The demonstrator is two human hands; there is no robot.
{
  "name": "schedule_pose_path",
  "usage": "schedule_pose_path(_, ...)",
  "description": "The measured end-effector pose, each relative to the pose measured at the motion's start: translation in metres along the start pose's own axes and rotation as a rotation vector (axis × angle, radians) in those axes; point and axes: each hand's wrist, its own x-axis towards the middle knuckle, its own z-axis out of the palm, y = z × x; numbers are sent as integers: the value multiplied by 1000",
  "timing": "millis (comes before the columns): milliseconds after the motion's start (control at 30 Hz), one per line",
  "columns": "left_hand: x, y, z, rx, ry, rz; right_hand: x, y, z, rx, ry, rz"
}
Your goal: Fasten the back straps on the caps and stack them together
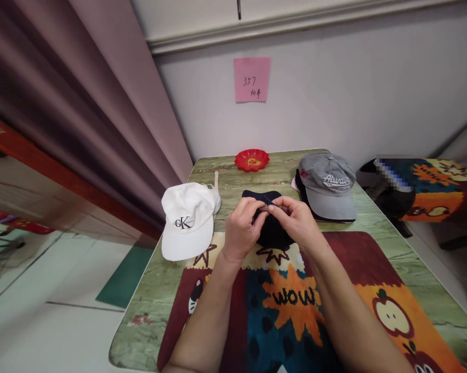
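Observation:
A dark navy cap (274,235) lies at the far edge of the patterned mat, between my hands. My left hand (242,225) is closed in a pinch on the cap's strap, just above its dark opening. From the other side, my right hand (297,217) pinches the same strap, its fingertips almost meeting those of the left. The fastening between the fingers is too small to make out. To the left sits a white cap (187,220) with black letters and a loose strap. A grey cap (329,184) with white lettering rests on a black one at the right.
A red scalloped dish (252,160) stands near the back of the green wood-pattern table (140,321). The colourful mat (264,311) lies under my forearms. A pink note (251,80) is stuck on the wall behind. Curtains (113,93) hang close on the left.

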Motion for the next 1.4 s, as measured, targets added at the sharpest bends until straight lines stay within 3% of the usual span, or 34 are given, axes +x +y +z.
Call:
schedule_pose_path(267,-4,-5,5,135,24,79,-1,-1,1,13,26,36)
schedule_pose_path(400,-4,-3,7,101,14,53,1,2,3,68,51,57)
schedule_pose_path(500,-3,1,9,-80,20,-112,2,3,4,97,56,69)
schedule_pose_path(667,1,8,12,-771,22,-699,0,6,4,87,37,61)
schedule_pose_path(767,4,8,10,-1011,67,-879,0,7,5,79,24,56)
schedule_pose_path(1133,6,0,2,-1122,185,-952,-3,-6,0,14,79,43)
schedule_pose_path(1400,6,-3,-1,-1236,120,-1032,-2,1,-2,-199,49,27)
